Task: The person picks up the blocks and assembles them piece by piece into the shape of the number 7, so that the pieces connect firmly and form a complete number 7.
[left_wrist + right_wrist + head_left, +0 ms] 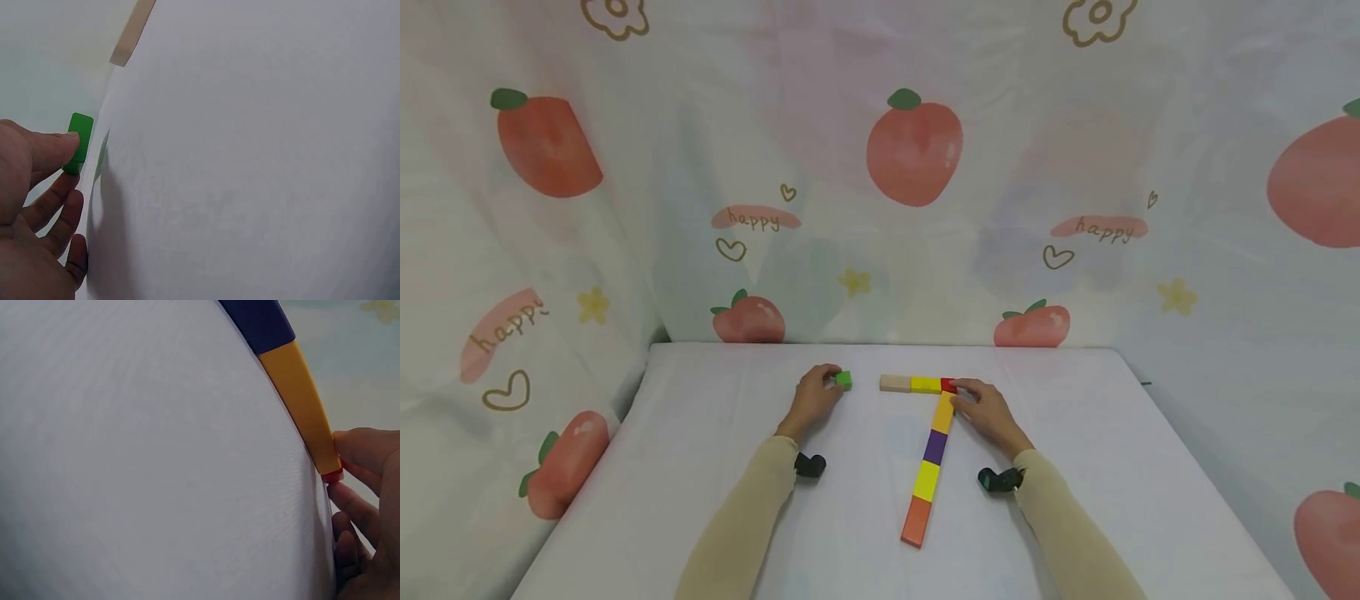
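A small green block (844, 381) is pinched between the thumb and fingers of my left hand (812, 403), to the left of the block row. The left wrist view shows the thumb on the green block's (80, 139) broad face. My right hand (992, 415) holds a red block (947, 384) at the corner where two rows meet, partly covering it. Its thumb rests against the amber block (943, 413) just below. Left of the red block lie a yellow block (925, 385) and a plain wooden block (895, 383), end to end.
From the amber block a slanting line runs toward the front: a purple block (936, 448), a yellow block (927, 481) and an orange block (917, 522). All lie on a white-covered table (1120, 500). A fruit-printed curtain (820, 150) stands behind and at the sides.
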{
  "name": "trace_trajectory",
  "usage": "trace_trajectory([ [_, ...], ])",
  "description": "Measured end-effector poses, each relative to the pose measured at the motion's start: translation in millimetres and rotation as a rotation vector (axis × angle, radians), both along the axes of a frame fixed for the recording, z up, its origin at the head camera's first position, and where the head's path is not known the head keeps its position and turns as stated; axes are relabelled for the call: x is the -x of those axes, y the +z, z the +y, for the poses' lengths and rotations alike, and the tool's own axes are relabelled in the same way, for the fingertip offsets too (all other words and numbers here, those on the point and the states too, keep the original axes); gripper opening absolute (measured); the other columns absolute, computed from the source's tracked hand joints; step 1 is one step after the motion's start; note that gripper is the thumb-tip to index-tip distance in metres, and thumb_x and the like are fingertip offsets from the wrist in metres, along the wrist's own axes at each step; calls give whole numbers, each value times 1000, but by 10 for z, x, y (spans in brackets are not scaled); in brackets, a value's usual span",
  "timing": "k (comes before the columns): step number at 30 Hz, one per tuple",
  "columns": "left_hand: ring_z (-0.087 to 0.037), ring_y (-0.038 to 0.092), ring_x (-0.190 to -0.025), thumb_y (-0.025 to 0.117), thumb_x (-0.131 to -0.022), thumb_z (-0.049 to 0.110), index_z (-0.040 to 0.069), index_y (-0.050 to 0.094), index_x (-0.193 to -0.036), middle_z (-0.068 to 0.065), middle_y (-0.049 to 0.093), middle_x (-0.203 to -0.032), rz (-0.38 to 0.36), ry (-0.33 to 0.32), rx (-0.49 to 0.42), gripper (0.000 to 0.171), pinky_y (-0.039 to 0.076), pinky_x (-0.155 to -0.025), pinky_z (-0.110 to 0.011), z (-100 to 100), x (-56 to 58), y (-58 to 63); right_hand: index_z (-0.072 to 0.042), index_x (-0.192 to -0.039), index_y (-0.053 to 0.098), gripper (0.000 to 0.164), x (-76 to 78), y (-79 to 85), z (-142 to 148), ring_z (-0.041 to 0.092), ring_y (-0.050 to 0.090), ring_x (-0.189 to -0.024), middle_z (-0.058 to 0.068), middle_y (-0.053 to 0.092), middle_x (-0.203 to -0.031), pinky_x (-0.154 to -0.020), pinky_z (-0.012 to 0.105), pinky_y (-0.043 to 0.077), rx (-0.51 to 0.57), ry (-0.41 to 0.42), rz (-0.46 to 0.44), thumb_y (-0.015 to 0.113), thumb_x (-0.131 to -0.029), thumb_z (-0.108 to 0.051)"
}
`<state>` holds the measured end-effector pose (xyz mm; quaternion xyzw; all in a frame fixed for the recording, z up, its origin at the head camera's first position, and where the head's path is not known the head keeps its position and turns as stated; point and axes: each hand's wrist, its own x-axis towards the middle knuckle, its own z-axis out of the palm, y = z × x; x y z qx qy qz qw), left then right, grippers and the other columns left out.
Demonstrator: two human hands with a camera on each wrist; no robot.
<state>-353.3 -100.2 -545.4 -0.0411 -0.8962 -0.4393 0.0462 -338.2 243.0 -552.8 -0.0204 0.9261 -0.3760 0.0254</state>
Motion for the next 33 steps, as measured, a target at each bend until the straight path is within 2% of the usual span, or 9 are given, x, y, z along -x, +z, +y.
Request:
trace_trajectory([
  [4,-29,56,-122,67,-92,14,8,62,-125,-12,63,-128,-1,2,31,34,41,-107,-47,53,7,2,-19,-137,58,42,-13,17,-3,38,36,-142,14,47,-149,-116,58,28,8,2,-2,61,-96,-29],
  [12,-30,55,-125,66,-92,13,8,62,-126,-13,61,-130,-7,-19,2,35,40,-108,-49,147,9,14,-19,-138,57,43,-12,14,2,38,37,-141,14,48,-149,-116,59,28,7,-4,-2,62,-96,-30],
  [19,-29,55,-123,67,-92,15,9,63,-126,-11,63,-129,-8,-12,19,35,30,-110,-56,247,-1,55,-18,-137,58,43,-35,42,-9,38,36,-142,14,47,-149,-116,59,28,10,1,-7,62,-96,-29],
  [23,-29,55,-123,68,-92,15,9,63,-125,-10,63,-129,-7,-17,28,35,30,-109,-57,294,3,81,-19,-137,57,43,-37,45,-8,38,36,-141,14,47,-149,-116,58,28,6,2,-3,62,-96,-29],
  [28,-29,56,-122,68,-91,15,10,64,-125,-10,64,-127,-2,-13,46,34,28,-109,-59,340,29,66,-19,-138,57,43,-33,37,2,38,36,-142,14,47,-150,-115,58,29,0,6,0,61,-97,-30],
  [33,-28,56,-122,67,-92,16,10,64,-124,-9,65,-127,-3,-13,86,33,29,-108,-57,397,53,33,-19,-137,58,42,-26,24,3,38,37,-142,13,47,-149,-116,57,29,3,14,4,61,-97,-29],
])
